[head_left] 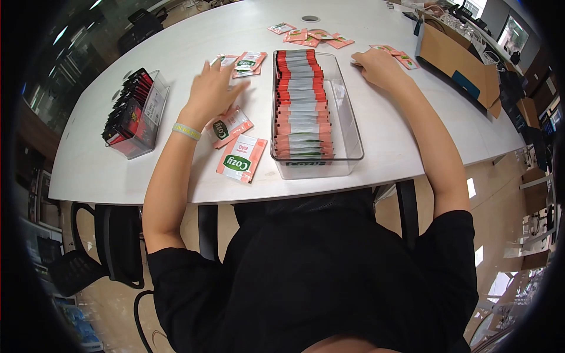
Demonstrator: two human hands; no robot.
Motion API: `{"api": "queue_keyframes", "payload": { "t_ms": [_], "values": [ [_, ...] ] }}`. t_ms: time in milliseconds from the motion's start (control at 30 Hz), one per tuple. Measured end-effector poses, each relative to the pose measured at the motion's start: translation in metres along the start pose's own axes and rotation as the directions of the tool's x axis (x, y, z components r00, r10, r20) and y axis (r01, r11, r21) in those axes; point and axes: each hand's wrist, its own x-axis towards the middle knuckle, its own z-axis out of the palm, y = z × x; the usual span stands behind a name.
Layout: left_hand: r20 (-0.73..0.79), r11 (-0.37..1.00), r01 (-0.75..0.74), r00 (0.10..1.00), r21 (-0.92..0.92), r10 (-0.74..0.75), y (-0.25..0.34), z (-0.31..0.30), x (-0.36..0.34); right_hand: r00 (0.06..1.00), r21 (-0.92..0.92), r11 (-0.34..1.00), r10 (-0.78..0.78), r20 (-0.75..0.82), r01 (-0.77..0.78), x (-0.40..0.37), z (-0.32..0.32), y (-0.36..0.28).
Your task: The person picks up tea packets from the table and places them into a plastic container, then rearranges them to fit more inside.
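Observation:
My left hand [212, 91], a band on its wrist, hovers with fingers spread over pink and white Cozy tea sachets. One tea sachet [229, 126] lies just below the palm, another [242, 160] nearer the table edge, and a small pile [250, 62] beyond the fingers. Between my hands stands a clear plastic bin [347, 112] holding a long row of upright sachets [303, 106], red at the far end and pink nearer me. My right hand [378, 68] is right of the bin's far end, fingers bent together and low at the tabletop; what the fingertips hold, if anything, is hidden.
Farther back, loose sachets [315, 39] lie scattered, and a few more [405, 59] sit beyond my right hand. At left stands a smaller clear bin [154, 109] of dark packets. An open cardboard box [453, 65] lies at the right edge of the white table [235, 17].

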Motion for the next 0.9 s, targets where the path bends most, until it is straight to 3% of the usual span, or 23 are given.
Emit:
{"api": "queue_keyframes", "payload": {
  "t_ms": [33, 67, 167, 200, 233, 267, 300, 333, 367, 400, 467, 500, 567, 633, 700, 733, 767, 833, 900],
  "values": [
    [-0.221, 0.996, -0.081, 0.973, -0.042, 0.07, 0.003, -0.017, 0.001, 0.999, 0.03, 0.999, -0.016, -0.051, 0.018, 0.0, -0.003, 0.0],
    [-0.471, 0.967, -0.17, 0.88, -0.189, 0.063, 0.011, -0.033, 0.0, 0.998, 0.037, 0.999, -0.018, -0.061, 0.02, -0.002, -0.007, 0.0],
    [-0.643, 0.682, -0.55, 0.751, -0.482, 0.151, 0.057, -0.099, -0.036, 0.953, 0.411, 0.911, 0.156, -0.261, -0.036, -0.007, -0.05, -0.013],
    [-0.62, 0.511, -0.642, 0.746, -0.571, 0.244, 0.072, -0.115, -0.054, 0.937, 0.516, 0.856, 0.2, -0.287, -0.025, -0.011, -0.064, -0.019],
    [-0.676, 0.228, -0.757, 0.651, -0.613, 0.345, 0.085, -0.121, -0.065, 0.937, 0.699, 0.715, 0.238, -0.255, 0.008, -0.016, -0.081, -0.03],
    [-0.717, -0.003, -0.765, 0.603, -0.645, 0.351, 0.106, -0.126, -0.072, 0.942, 0.847, 0.531, 0.268, -0.202, 0.03, -0.02, -0.094, -0.043],
    [-0.757, -0.236, -0.729, 0.558, -0.643, 0.34, 0.124, -0.126, -0.078, 0.95, 0.853, 0.522, 0.255, -0.182, 0.024, -0.023, -0.1, -0.054],
    [-0.78, -0.391, -0.675, 0.541, -0.626, 0.314, 0.139, -0.124, -0.085, 0.951, 0.891, 0.422, 0.169, -0.258, 0.167, -0.025, -0.105, -0.066],
    [-0.786, -0.467, -0.64, 0.562, -0.61, 0.256, 0.15, -0.122, -0.094, 0.936, 0.906, 0.302, 0.097, -0.338, 0.296, -0.027, -0.109, -0.076],
    [-0.787, -0.533, -0.611, 0.585, -0.585, 0.194, 0.16, -0.118, -0.102, 0.944, 0.916, 0.289, 0.09, -0.317, 0.28, -0.03, -0.111, -0.086],
    [-0.777, -0.605, -0.586, 0.624, -0.539, 0.089, 0.172, -0.113, -0.113, 0.944, 0.915, 0.231, -0.052, -0.327, 0.33, -0.036, -0.116, -0.102],
    [-0.768, -0.624, -0.581, 0.638, -0.522, 0.048, 0.175, -0.11, -0.116, 0.947, 0.921, 0.223, -0.053, -0.316, 0.32, -0.038, -0.118, -0.108],
    [-0.754, -0.653, -0.571, 0.657, -0.497, -0.001, 0.182, -0.105, -0.118, 0.924, 0.875, 0.3, -0.158, -0.347, 0.38, -0.043, -0.121, -0.118],
    [-0.745, -0.672, -0.563, 0.667, -0.481, -0.025, 0.187, -0.101, -0.12, 0.937, 0.865, 0.361, -0.148, -0.317, 0.35, -0.043, -0.124, -0.12],
    [-0.733, -0.681, -0.55, 0.68, -0.483, -0.03, 0.191, -0.098, -0.122, 0.887, 0.628, 0.627, -0.328, -0.324, 0.461, -0.041, -0.124, -0.117],
    [-0.725, -0.684, -0.536, 0.689, -0.495, -0.015, 0.192, -0.097, -0.123, 0.928, 0.711, 0.597, -0.219, -0.3, 0.371, -0.043, -0.121, -0.124],
    [-0.718, -0.688, -0.521, 0.696, -0.505, -0.001, 0.193, -0.097, -0.124, 0.93, 0.714, 0.596, -0.217, -0.298, 0.368, -0.042, -0.117, -0.123],
    [-0.703, -0.696, -0.492, 0.711, -0.524, 0.027, 0.196, -0.096, -0.126, 0.822, 0.558, 0.604, -0.398, -0.408, 0.569, -0.037, -0.11, -0.118],
    [-0.701, -0.7, -0.479, 0.711, -0.529, 0.043, 0.195, -0.097, -0.127, 0.853, 0.593, 0.613, -0.369, -0.37, 0.522, -0.04, -0.108, -0.122]
  ]
}}
